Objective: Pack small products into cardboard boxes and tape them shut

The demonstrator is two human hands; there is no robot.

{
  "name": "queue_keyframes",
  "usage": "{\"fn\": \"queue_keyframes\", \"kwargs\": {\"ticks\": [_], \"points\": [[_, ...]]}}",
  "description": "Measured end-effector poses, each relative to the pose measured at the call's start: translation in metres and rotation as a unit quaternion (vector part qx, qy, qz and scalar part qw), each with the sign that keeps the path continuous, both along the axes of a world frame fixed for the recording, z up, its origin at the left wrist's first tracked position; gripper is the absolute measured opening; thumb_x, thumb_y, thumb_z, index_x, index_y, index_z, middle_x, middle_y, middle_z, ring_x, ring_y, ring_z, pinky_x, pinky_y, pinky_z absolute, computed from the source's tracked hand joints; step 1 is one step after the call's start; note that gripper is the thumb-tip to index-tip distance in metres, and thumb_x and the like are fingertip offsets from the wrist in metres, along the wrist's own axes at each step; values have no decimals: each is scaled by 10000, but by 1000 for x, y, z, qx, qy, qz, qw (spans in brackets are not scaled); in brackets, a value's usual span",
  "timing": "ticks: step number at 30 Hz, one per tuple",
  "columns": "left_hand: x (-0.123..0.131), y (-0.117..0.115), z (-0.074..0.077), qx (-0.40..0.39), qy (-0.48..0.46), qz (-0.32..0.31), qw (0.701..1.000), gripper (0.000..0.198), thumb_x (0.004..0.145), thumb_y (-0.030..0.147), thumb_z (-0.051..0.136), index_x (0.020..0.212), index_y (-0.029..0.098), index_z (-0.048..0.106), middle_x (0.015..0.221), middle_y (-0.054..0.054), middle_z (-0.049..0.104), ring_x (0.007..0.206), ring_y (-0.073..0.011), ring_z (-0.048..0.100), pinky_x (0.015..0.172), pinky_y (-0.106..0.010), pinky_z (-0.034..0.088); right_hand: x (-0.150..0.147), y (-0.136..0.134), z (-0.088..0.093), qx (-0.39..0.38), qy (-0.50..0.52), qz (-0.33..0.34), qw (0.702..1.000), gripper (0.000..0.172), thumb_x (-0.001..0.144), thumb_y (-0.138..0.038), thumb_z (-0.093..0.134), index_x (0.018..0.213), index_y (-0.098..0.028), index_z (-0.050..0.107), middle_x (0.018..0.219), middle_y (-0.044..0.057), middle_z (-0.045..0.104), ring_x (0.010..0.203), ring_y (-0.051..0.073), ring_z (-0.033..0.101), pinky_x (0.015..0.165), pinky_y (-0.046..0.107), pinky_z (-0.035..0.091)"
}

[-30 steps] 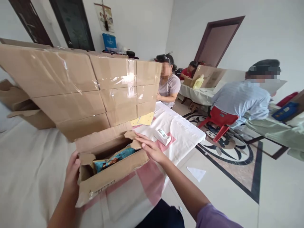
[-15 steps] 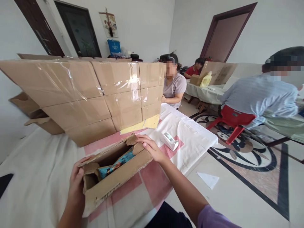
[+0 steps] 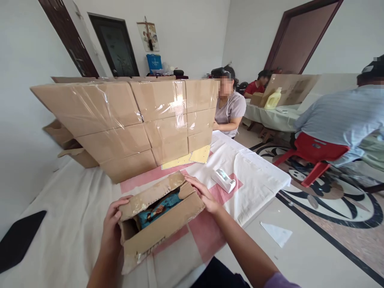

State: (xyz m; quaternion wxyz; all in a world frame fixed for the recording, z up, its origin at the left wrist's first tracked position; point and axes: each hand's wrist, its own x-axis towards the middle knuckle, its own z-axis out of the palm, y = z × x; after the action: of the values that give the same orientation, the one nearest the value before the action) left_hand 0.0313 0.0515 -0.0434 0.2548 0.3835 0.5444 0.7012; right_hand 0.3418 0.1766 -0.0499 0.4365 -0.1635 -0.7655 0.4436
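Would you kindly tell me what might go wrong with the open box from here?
The far flap leans over the blue packet and might catch or crease it.
The left hand and right hand are at opposite ends of the box; uneven pressure could bend it.
The right hand might bump the nearby tape dispenser.

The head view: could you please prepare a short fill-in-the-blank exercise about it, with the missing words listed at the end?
Inside the cardboard box, the patterned packet is mainly ____ in colour.
The left hand and right hand touch the cardboard box; the tape dispenser lies nearer the ____ one.
The front of the stacked boxes shows ____ rows.
The chair under the person in the light-blue shirt is ____ in colour.
Missing words: blue; right; three; red.
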Motion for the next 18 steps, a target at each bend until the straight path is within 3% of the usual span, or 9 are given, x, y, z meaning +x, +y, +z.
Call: {"fn": "queue_keyframes", "kwargs": {"ticks": [4,7,12,15,18], "points": [[3,-4,2,10,-12,-18,1000,404,707,568,750,886,209,703,1105,-60,723,1087,-281,642,915,-361,500,-6,-2,0,53,44,-20,997,689,937,-692,598,1504,-302,563,1554,127,564,1486,318,488,1254,513,355],[4,-4,1,11,-29,-30,999,405,714,570,764,903,218,702,1118,-51,715,1110,-268,629,929,-344,489,-13,-5,0,49,80,-38,995,630,928,-689,616,1414,-287,614,1474,133,605,1406,316,547,1174,486,432],[3,-1,-5,12,-41,-25,999,527,679,688,773,908,222,686,1114,-66,702,1118,-285,623,929,-365,515,-24,-14,5,-43,72,-116,990,393,948,-535,605,1232,-266,642,1216,85,638,1126,253,613,972,388,502],[4,-4,-6,19,-47,-46,998,599,655,731,764,977,231,690,1182,-73,685,1140,-293,619,925,-371,532,-29,-21,13,-110,75,-122,984,303,908,-409,582,1169,-262,624,1167,57,611,1044,232,592,939,365,487],[6,-7,-5,10,-47,-49,998,582,578,647,825,969,240,684,1194,-72,680,1143,-304,619,896,-365,546,-33,-27,21,-154,77,-129,977,312,834,-282,532,1135,-258,607,1158,46,611,1054,232,576,948,355,473]]}}
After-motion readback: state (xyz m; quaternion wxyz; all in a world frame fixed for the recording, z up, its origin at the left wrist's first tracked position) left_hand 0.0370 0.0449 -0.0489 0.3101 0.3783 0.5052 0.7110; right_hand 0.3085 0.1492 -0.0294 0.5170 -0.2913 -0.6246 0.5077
